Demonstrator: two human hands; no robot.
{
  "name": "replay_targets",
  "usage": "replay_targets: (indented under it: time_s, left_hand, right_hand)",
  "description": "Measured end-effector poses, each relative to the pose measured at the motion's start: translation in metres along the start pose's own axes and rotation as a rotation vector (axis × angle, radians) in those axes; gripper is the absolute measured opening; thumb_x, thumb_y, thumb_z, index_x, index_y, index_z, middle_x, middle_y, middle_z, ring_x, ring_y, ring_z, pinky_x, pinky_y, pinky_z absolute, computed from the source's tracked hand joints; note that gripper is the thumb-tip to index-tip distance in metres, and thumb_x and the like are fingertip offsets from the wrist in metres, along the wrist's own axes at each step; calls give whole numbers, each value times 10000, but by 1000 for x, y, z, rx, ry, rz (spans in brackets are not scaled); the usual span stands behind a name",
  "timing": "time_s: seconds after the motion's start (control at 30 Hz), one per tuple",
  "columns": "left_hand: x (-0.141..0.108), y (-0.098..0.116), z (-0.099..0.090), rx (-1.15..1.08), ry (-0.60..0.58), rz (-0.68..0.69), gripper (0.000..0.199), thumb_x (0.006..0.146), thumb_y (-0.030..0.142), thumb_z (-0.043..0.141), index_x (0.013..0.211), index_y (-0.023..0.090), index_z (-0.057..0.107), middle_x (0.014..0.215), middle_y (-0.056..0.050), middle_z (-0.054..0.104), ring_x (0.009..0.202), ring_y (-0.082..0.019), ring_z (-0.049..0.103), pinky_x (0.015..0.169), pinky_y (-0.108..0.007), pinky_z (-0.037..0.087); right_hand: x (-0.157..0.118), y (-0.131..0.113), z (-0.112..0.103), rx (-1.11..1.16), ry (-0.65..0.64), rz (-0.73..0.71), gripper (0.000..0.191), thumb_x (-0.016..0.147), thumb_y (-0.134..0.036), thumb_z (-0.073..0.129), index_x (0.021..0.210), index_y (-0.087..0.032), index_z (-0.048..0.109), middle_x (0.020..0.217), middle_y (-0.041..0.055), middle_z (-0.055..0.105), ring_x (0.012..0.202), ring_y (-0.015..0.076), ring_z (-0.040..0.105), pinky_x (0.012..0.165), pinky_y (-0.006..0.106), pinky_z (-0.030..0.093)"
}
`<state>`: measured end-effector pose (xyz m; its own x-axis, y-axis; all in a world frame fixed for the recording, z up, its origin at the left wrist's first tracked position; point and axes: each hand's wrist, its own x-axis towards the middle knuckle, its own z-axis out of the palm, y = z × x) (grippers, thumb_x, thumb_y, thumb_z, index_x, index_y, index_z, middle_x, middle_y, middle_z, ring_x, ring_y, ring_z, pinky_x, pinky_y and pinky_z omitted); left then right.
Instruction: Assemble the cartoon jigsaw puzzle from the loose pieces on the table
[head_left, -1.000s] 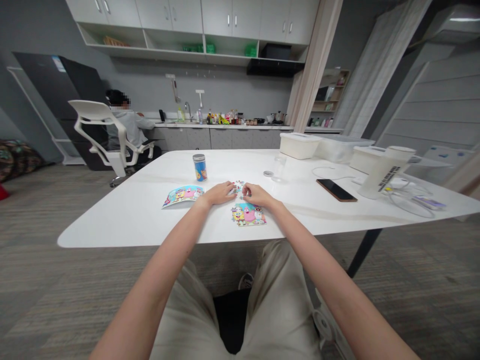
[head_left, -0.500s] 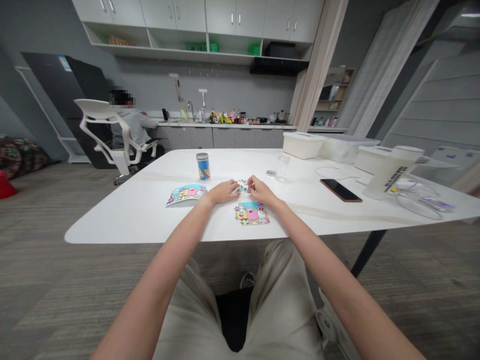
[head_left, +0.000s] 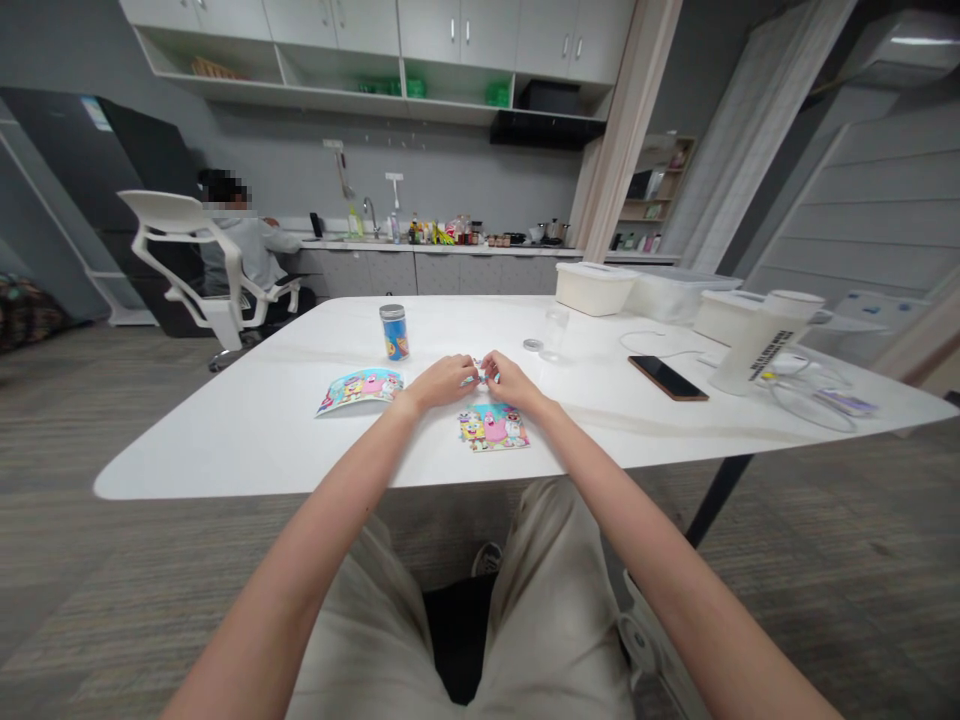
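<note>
White tabletop (head_left: 225, 440) fills the middle of the view, and the person's left hand (head_left: 442, 383) and right hand (head_left: 511, 383) rest near its front edge, almost meeting. Both hands are half closed, fingers curled inward, with their fingertips pinched together around a small colourful puzzle piece (head_left: 478, 376); at this size it cannot be told which hand actually has hold of it. Just below the hands lies a square cartoon jigsaw puzzle (head_left: 493, 430), flat on the surface and nearly touching the right hand's wrist. To the left, beside the left wrist, lies a cartoon picture card (head_left: 360, 390) with a similar scene. A blue tin (head_left: 394, 333) with a grey lid stands upright beyond the hands. Farther right are a small round lid (head_left: 532, 345), a clear glass jar (head_left: 556, 335), a dark phone (head_left: 667, 378) lying flat, white plastic bins (head_left: 596, 288) and a tall white cup (head_left: 757, 342). Across the room, a co-worker (head_left: 247, 245) sits in a white office chair (head_left: 169, 210) at a kitchen counter (head_left: 480, 247) lined with bottles, facing away.
</note>
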<state>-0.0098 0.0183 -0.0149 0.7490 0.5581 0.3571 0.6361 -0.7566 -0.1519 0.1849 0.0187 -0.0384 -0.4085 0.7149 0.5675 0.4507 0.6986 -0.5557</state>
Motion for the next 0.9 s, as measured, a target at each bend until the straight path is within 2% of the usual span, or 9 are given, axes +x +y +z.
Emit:
replay_targets:
  time_s: [0.43, 0.6, 0.77, 0.9]
  left_hand:
    - [3, 5, -3, 14, -16, -1, 238, 903, 226, 466, 1017, 165, 666, 1031, -122, 628, 958, -250, 599, 873, -382, 461]
    - [-1, -6, -4, 4, -33, -73, 290, 907, 164, 398, 1030, 160, 661, 1028, -127, 643, 956, -242, 620, 871, -361, 452]
    - [-11, -22, -11, -38, -105, -182, 290, 909, 226, 386, 865, 176, 668, 804, -86, 685, 766, -206, 631, 701, -292, 428]
    - [-15, -23, -17, -126, -177, -222, 338, 876, 386, 443, 663, 187, 615, 590, -29, 611, 586, -160, 536, 568, -263, 339]
  right_hand:
    - [1, -5, -3, 63, 13, 33, 275, 666, -59, 481, 899, -206, 482, 823, -20, 564, 718, 127, 541, 724, 270, 452]
    - [2, -3, 0, 147, -1, 81, 199, 711, -134, 555, 891, -201, 503, 824, -19, 623, 690, 125, 584, 717, 287, 481]
    - [3, -5, 4, 252, -81, 93, 200, 691, -119, 592, 874, -182, 540, 769, -18, 652, 682, 125, 622, 707, 282, 505]
    - [2, -9, 5, 322, -152, 94, 224, 684, -93, 610, 889, -170, 562, 765, -7, 677, 704, 127, 648, 697, 273, 518]
